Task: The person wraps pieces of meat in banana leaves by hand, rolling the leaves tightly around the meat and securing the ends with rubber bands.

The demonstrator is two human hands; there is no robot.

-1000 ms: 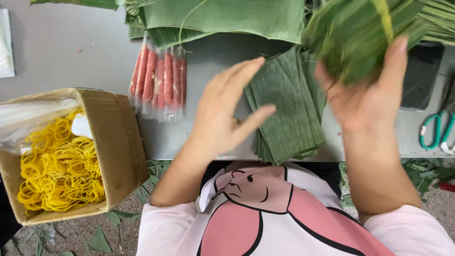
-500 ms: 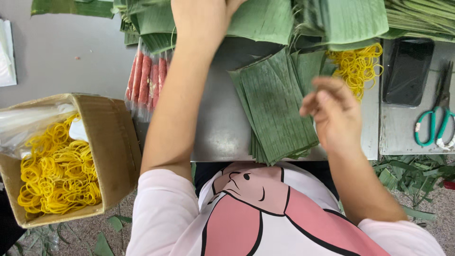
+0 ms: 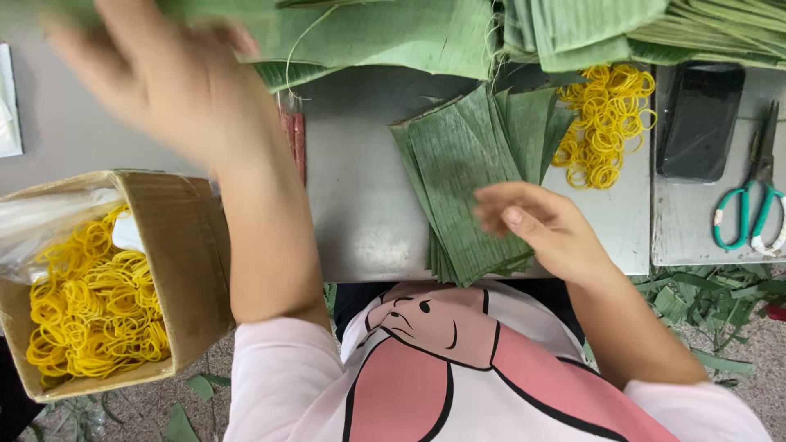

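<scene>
resting on the stack of cut green leaves (image 3: 467, 192), the right hand (image 3: 544, 229) lies with fingers loosely curled and slightly apart, touching the top leaf near the stack's lower right edge, not clamped on anything. the stack sits in the middle of the grey table (image 3: 360, 196), reaching down to its near edge. the left hand (image 3: 164, 74) is raised and blurred over the far left part of the table, fingers spread apart and empty as far as can be seen. behind it, partly hidden by the arm, lies a pack of red sausages (image 3: 293, 135). large green leaves (image 3: 409, 33) are heaped along the far edge. a loose pile of yellow rubber bands (image 3: 606, 123) lies just right of the stack, with a black phone (image 3: 700, 119) and green-handled scissors (image 3: 749, 213) near the right edge. off the left edge, a cardboard box (image 3: 176, 262) holds more yellow bands.
</scene>
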